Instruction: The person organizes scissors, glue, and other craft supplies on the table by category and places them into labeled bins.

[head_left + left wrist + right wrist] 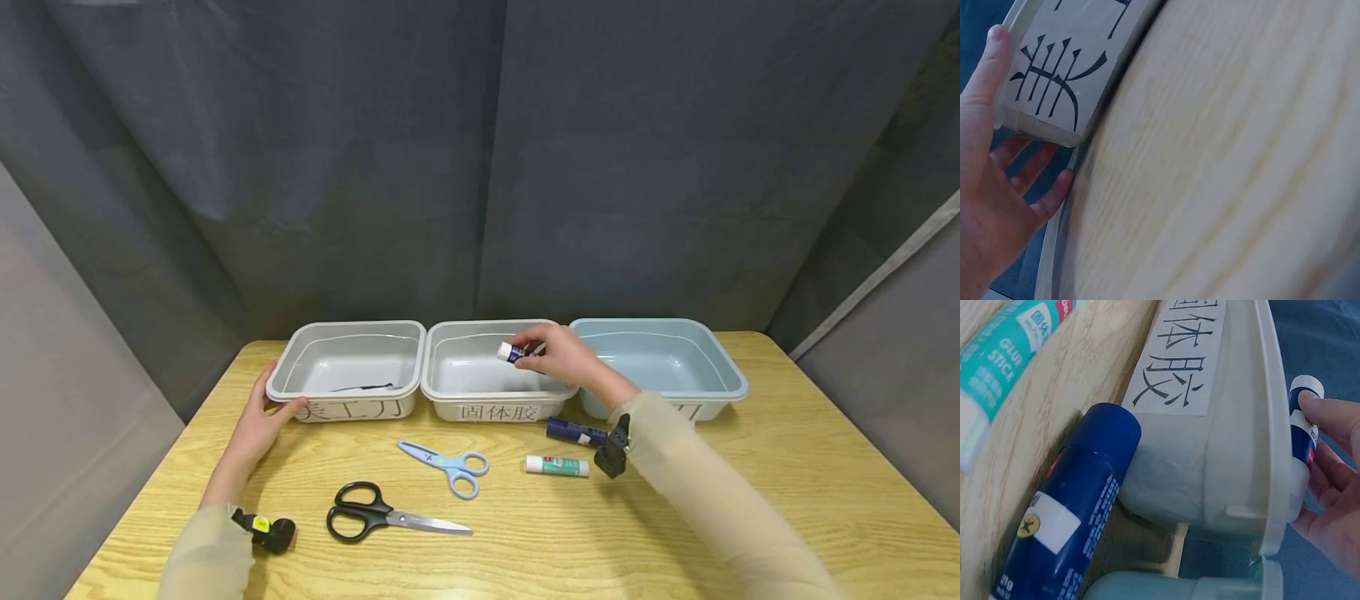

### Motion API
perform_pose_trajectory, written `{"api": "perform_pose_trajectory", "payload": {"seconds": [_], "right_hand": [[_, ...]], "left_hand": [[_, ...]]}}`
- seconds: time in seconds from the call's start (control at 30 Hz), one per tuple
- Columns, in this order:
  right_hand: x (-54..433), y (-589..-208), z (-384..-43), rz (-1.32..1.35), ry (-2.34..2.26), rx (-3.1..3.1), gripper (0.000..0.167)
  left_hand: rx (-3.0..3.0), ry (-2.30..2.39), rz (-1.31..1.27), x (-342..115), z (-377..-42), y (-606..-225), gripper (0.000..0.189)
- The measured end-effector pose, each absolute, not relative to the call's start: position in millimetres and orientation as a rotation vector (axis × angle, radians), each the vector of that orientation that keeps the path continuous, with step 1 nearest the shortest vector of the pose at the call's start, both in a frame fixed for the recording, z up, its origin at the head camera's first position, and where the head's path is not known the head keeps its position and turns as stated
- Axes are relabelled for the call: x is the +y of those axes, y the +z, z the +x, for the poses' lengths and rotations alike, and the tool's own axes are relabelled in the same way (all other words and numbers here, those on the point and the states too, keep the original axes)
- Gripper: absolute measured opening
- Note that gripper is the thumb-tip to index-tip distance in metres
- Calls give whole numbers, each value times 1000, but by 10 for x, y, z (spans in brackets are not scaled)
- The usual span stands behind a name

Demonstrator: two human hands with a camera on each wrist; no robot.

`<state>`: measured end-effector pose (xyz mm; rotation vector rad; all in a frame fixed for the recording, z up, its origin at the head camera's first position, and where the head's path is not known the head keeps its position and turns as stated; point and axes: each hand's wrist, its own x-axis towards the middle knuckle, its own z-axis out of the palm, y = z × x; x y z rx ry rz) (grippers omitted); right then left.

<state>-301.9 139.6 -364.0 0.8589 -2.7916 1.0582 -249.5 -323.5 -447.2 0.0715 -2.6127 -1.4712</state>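
Observation:
My right hand (562, 360) pinches a small navy glue stick (1303, 428) with a white cap, held over the middle bin (491, 396). That bin is whitish and carries a paper label with black characters. At the far left, my left hand (253, 429) grips the front left corner of another whitish bin (348, 396), thumb on the front near the rim and fingers around the side. A slim dark object (371, 387) lies inside this left bin. Below my right wrist, a larger navy glue stick (1060, 519) and a green-and-white glue stick (557, 466) lie on the table.
A light blue bin (660, 396) stands at the right end of the row. Light blue scissors (450, 463) and black-handled scissors (378, 515) lie in front of the bins on the wooden table (787, 467). Grey curtains (375, 167) hang behind and at the sides.

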Motion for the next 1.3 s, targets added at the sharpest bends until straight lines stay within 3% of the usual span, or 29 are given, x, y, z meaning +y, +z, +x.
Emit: {"api": "perform_pose_trajectory", "payload": {"seconds": [1.3], "right_hand": [[1012,-4035,-3420,822,772,-3028,27]], "left_hand": [[-2588,-1467,38,-3296,-2496,-4521,87]]}}
